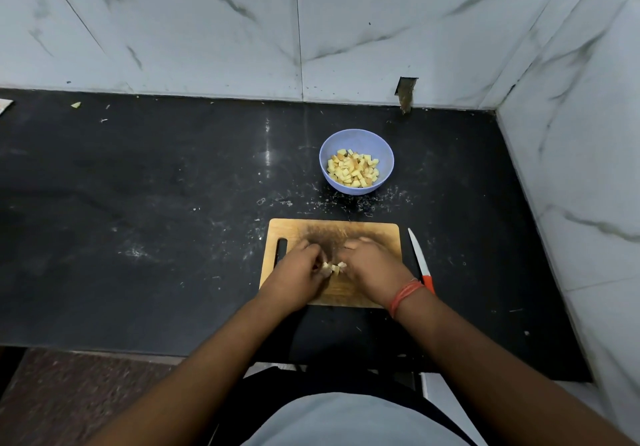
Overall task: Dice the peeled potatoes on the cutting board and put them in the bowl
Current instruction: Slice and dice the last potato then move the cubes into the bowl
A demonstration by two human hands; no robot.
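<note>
Both hands are down on the wooden cutting board [367,234], cupped toward each other, and a small cluster of potato cubes [333,267] sits right in the gap between them. Left hand [300,274] comes in from the left with its fingers curled in against the pile; right hand [372,267] mirrors it from the other side, fingers bent around the cubes, a red thread band [403,295] on that wrist. Whether either hand has cubes fully pinched or is only pressing them together, that's too blurred to call, but the fingers are clearly curled onto the pieces. Just beside the board's right edge lies the knife [420,261], white blade pointing away, orange handle nearest, nobody touching it. Board's handle slot [281,249] shows just left of the left hand. Beyond the board, well apart from the hands on the black countertop [156,203], stands the lavender bowl [356,140], already holding a heap of diced potato [353,168]. White flecks are scattered on the counter between board and bowl. At the back, marble-veined wall tiles [207,29].
</note>
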